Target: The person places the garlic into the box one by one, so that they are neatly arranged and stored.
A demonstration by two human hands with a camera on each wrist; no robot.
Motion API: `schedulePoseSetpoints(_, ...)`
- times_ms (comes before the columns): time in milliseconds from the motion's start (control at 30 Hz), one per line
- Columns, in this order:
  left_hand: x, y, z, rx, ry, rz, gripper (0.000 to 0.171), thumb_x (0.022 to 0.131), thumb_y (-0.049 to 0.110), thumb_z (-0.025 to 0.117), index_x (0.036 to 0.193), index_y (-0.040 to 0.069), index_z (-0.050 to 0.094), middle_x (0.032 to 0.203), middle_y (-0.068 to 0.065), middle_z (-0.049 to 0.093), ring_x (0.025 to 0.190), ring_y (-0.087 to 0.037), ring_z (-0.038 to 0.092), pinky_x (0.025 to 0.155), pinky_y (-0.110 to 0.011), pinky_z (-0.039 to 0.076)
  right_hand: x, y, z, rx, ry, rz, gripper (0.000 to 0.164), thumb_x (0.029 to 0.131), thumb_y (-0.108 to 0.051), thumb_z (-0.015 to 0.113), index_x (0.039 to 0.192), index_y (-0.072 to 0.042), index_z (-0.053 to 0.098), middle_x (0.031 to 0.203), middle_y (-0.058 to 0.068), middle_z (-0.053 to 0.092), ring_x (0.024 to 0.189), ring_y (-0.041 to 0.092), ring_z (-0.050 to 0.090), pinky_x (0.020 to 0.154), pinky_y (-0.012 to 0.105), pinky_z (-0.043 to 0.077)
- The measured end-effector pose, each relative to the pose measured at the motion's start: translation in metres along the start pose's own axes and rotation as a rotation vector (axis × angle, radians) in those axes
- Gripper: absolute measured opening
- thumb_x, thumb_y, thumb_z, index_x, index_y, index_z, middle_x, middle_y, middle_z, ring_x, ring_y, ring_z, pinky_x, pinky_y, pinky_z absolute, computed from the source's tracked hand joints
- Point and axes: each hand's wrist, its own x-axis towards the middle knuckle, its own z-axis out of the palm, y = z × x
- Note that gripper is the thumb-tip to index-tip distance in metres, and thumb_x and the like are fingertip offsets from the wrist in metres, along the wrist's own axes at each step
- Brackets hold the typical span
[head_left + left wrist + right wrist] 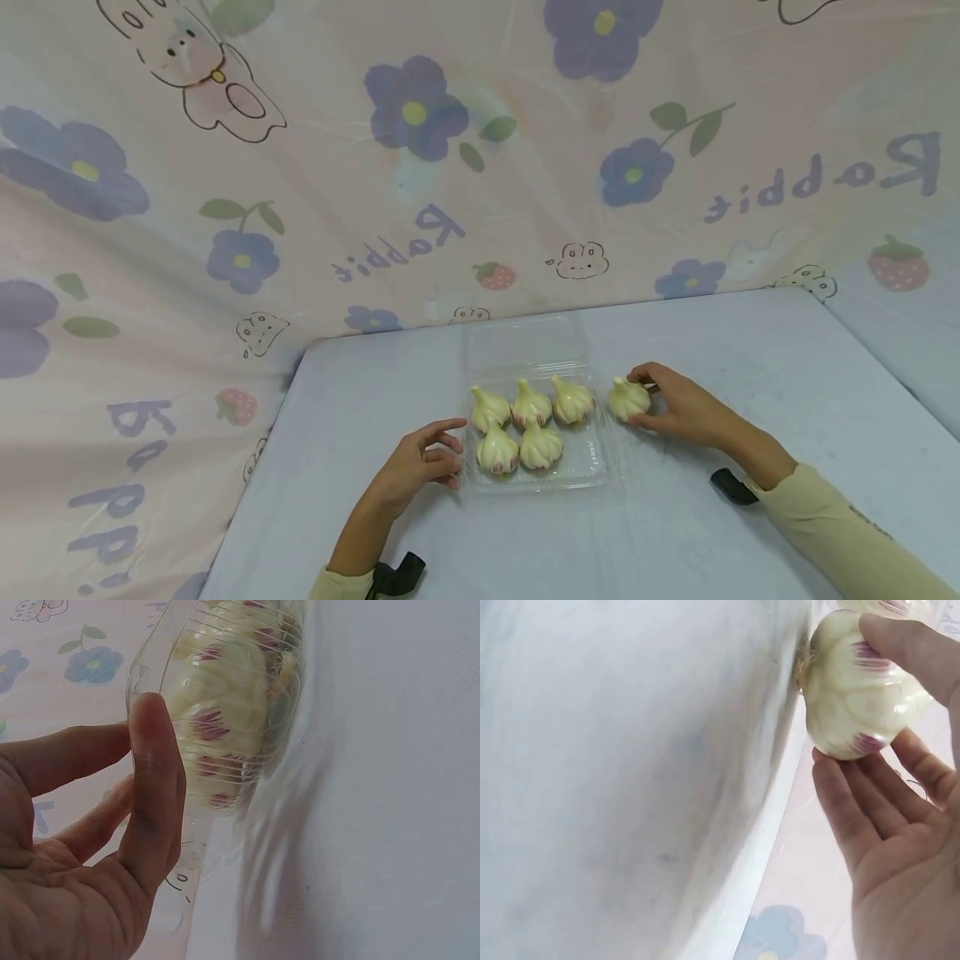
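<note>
A clear plastic clamshell container (pixel 577 482) lies on the table with its lid folded back. Inside it, several glossy pale garlic bulbs (pixel 531 406) stand in two rows: the back row is full, the front one has bare space at its right. My left hand (pixel 420 462) holds the container's left rim, with thumb and fingers on either side of the edge in the left wrist view. To the right of the container, my right hand (pixel 686 408) grips one more garlic bulb (pixel 866 690) between thumb and fingers. Purple streaks mark that bulb, and its root end faces the table.
The lid (pixel 525 343) lies flat behind the container. A white cloth covers the table (pixel 375 375). Behind it hangs a patterned curtain (pixel 510 192) with flowers and rabbits. Black straps with small dark devices (pixel 733 487) sit at both wrists.
</note>
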Motion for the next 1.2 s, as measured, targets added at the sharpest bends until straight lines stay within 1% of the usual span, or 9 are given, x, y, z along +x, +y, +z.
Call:
schedulePoseSetpoints(133,0.000,0.001,0.001,-0.008,0.002,-0.006,0.063,0.091,-0.001,0.065,0.149,0.002,0.041,0.110,-0.011,0.052,0.078,-0.012,0.064,0.069,-0.027,0.061,-0.001,0.001,0.000,-0.009,0.002,0.010,0.058,0.082,-0.036,0.082,0.126,-0.011,0.055,0.125,0.010,0.066,0.114,0.034,0.065,0.094,0.054,0.053)
schedulePoseSetpoints(267,-0.001,0.001,0.001,-0.012,0.003,-0.014,0.064,0.090,-0.001,0.066,0.149,0.002,0.040,0.110,-0.010,0.052,0.078,-0.012,0.064,0.068,-0.027,0.061,-0.001,0.003,0.000,-0.013,-0.007,0.026,0.058,0.082,-0.037,0.082,0.127,-0.014,0.054,0.127,0.010,0.067,0.117,0.035,0.064,0.096,0.054,0.053)
schedulePoseSetpoints(800,0.000,0.001,0.001,-0.010,0.003,-0.010,0.065,0.089,-0.001,0.066,0.149,0.002,0.041,0.109,-0.010,0.052,0.077,-0.012,0.064,0.068,-0.027,0.061,-0.001,0.005,-0.002,-0.011,-0.010,0.037,0.056,0.083,-0.040,0.080,0.126,-0.017,0.054,0.125,0.013,0.068,0.117,0.034,0.064,0.093,0.055,0.052)
schedulePoseSetpoints(933,0.000,0.000,0.001,-0.012,0.003,-0.008,0.064,0.090,-0.002,0.066,0.149,0.002,0.041,0.109,-0.010,0.052,0.076,-0.012,0.064,0.068,-0.027,0.061,-0.001,0.004,-0.003,-0.021,-0.008,0.026,0.055,0.083,-0.039,0.081,0.125,-0.018,0.054,0.124,0.010,0.068,0.115,0.031,0.065,0.091,0.051,0.054)
schedulePoseSetpoints(1067,-0.001,0.001,0.001,-0.013,0.003,-0.006,0.065,0.089,0.000,0.067,0.149,0.002,0.041,0.109,-0.010,0.052,0.076,-0.012,0.065,0.067,-0.027,0.061,-0.001,0.003,-0.007,-0.044,-0.002,0.014,0.054,0.083,-0.038,0.081,0.125,-0.018,0.054,0.123,0.008,0.068,0.112,0.028,0.065,0.087,0.043,0.056)
schedulePoseSetpoints(1200,-0.001,0.000,0.000,-0.013,0.000,-0.004,0.065,0.089,0.000,0.067,0.149,0.002,0.041,0.109,-0.010,0.052,0.075,-0.012,0.065,0.067,-0.026,0.060,-0.001,0.001,-0.013,-0.073,0.015,0.018,0.056,0.082,-0.038,0.081,0.126,-0.016,0.054,0.123,0.008,0.068,0.110,0.026,0.066,0.084,0.039,0.056)
